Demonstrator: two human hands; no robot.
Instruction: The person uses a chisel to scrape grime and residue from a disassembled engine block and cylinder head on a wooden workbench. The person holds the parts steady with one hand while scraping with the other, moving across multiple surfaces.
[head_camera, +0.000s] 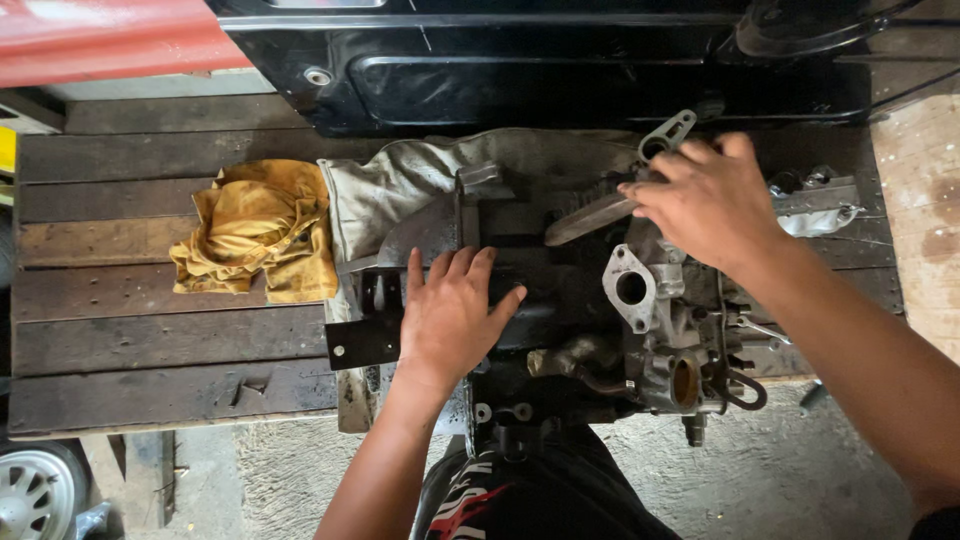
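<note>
A dirty engine block (560, 300) lies on a grey cloth (400, 185) on a dark wooden bench (150, 340). My left hand (450, 315) rests flat on the block's dark left part, fingers spread, holding nothing. My right hand (705, 200) reaches over the block's upper right, its fingertips on a flat, worn metal part (590, 218) that sticks out to the left. A light metal bracket (668, 135) shows just above that hand. Below the right hand sits a grey housing (640, 290) with round ports and a brass-coloured opening (685, 382).
A crumpled yellow rag (255, 232) lies on the bench left of the block. A black vehicle body (560, 65) runs along the far edge, with a red panel (110, 40) at top left. A wheel rim (35, 490) shows at bottom left on the concrete floor.
</note>
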